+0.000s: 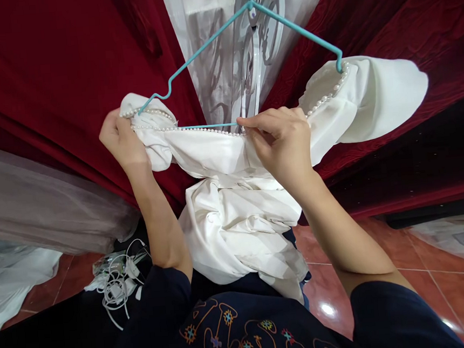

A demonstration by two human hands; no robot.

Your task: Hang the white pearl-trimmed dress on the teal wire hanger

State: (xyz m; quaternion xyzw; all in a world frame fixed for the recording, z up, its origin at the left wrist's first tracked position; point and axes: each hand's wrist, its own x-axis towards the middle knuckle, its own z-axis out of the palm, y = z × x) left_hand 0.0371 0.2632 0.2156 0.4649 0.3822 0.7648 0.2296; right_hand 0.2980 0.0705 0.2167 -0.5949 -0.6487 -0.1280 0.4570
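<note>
A white garment (236,217) with a pearl-trimmed neckline hangs on a turquoise wire hanger (200,49) in front of me. My left hand (121,140) is closed on the garment's left shoulder, where the hanger's end goes into the cloth. My right hand (281,140) pinches the pearl edge at the middle of the neckline, against the hanger's bottom bar. The right shoulder of the garment (371,97) sits over the hanger's other end. The rest of the cloth drops in folds toward my lap.
Dark red curtains (45,76) flank a white patterned sheer panel (241,48) behind the hanger. A tangle of white cables (117,284) lies on the red tiled floor (429,287) at lower left, beside grey fabric (35,207).
</note>
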